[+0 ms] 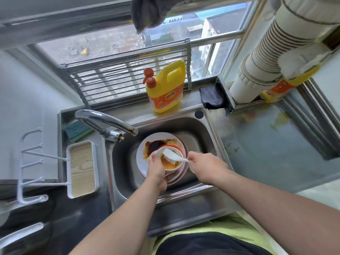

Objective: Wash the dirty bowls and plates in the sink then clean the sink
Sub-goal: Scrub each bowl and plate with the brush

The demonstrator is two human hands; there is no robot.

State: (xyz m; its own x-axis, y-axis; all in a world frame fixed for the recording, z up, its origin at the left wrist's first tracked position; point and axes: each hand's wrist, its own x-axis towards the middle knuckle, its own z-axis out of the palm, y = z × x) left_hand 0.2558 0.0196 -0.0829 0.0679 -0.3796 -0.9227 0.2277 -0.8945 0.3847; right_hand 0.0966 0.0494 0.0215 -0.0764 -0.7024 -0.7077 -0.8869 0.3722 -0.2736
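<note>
A steel sink (198, 131) holds a stack of dirty dishes. A speckled plate (142, 153) smeared with brown and orange sauce lies on top of pinkish plates (181, 174). My left hand (156, 170) grips the rim of a small white bowl (170, 167) with orange sauce inside, held above the plates. My right hand (204, 165) holds the handle of a white dish brush (173, 156), whose bristles sit inside the bowl. An orange-rimmed bowl (172, 146) peeks out behind the white one.
The faucet (104, 120) arches over the sink's left side. A yellow detergent bottle (165, 87) stands on the back ledge, a green sponge (77, 130) at the left, a dark cloth (210, 97) at the right. A wood-patterned tray (82, 169) sits left; the stained counter (272, 144) right.
</note>
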